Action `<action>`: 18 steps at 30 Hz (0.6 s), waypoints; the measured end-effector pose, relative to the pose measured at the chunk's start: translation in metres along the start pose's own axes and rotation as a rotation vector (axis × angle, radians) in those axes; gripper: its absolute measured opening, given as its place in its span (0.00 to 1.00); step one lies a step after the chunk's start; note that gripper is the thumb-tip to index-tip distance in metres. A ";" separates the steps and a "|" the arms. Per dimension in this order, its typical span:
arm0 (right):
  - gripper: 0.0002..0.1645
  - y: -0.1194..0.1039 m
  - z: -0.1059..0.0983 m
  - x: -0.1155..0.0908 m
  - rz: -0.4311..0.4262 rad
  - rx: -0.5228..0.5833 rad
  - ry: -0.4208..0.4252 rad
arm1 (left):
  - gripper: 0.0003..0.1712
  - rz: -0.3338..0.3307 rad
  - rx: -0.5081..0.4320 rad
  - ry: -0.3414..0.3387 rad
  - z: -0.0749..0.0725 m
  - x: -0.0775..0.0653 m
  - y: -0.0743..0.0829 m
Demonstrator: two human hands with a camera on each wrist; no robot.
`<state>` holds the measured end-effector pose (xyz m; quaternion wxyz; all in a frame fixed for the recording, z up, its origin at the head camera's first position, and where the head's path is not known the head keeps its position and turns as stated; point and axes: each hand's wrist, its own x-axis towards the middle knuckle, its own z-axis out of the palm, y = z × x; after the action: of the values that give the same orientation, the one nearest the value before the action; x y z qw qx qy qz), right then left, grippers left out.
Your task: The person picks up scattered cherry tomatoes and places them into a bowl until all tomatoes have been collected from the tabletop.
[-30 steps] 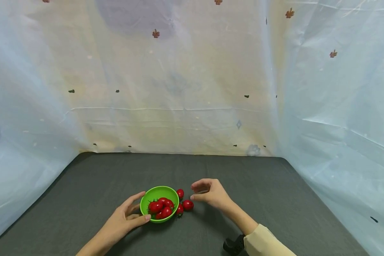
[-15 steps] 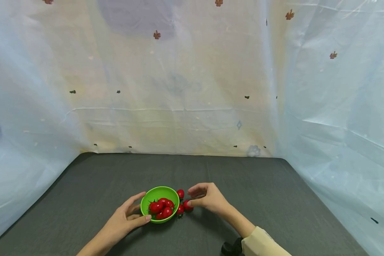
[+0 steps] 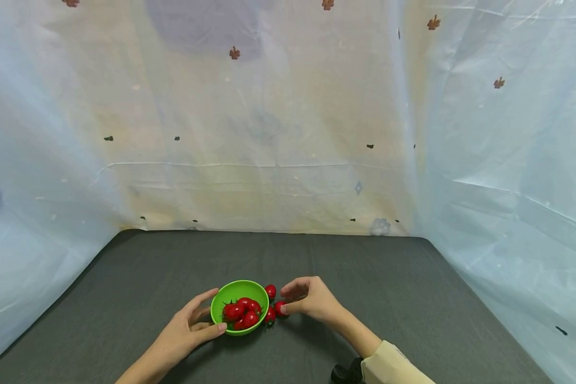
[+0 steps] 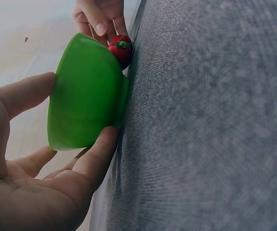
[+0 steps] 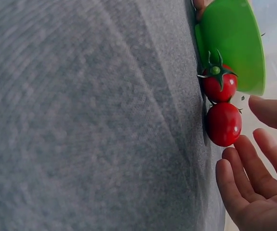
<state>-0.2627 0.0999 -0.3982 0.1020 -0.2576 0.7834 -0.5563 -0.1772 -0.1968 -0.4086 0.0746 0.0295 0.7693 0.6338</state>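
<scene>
A green bowl (image 3: pixel 229 292) is stood upright on the grey tabletop (image 3: pixel 365 266), well in from the far edge and slightly nearer the left edge than the right. It is held by the left hand (image 3: pixel 188 322), with the thumb set at the near rim and the fingers spread along the side facing the left edge. Several red tomatoes (image 3: pixel 233 312) are contained in it. Three more are noted outside, toward the right edge: a stemmed tomato (image 5: pixel 220 85) beside the bowl wall, an outer tomato (image 5: pixel 224 124) next to it, and a third tomato (image 3: pixel 270 290) nearer the far edge. The right hand (image 3: pixel 312 300) is positioned at the outer tomato, thumb and fingers parted wide; whether contact is made cannot be told.
</scene>
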 end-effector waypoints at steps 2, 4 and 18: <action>0.21 0.001 0.000 0.000 0.006 0.000 0.001 | 0.48 -0.005 0.002 0.002 0.000 0.000 0.000; 0.20 0.001 0.000 0.000 0.015 0.000 -0.001 | 0.48 -0.011 0.002 0.004 0.000 -0.001 0.000; 0.21 0.005 0.001 0.001 0.044 0.033 -0.027 | 0.47 -0.015 -0.009 0.002 0.001 0.003 -0.004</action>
<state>-0.2645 0.1000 -0.4032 0.1291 -0.2461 0.7782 -0.5631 -0.1795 -0.1958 -0.4126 0.0786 0.0228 0.7667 0.6367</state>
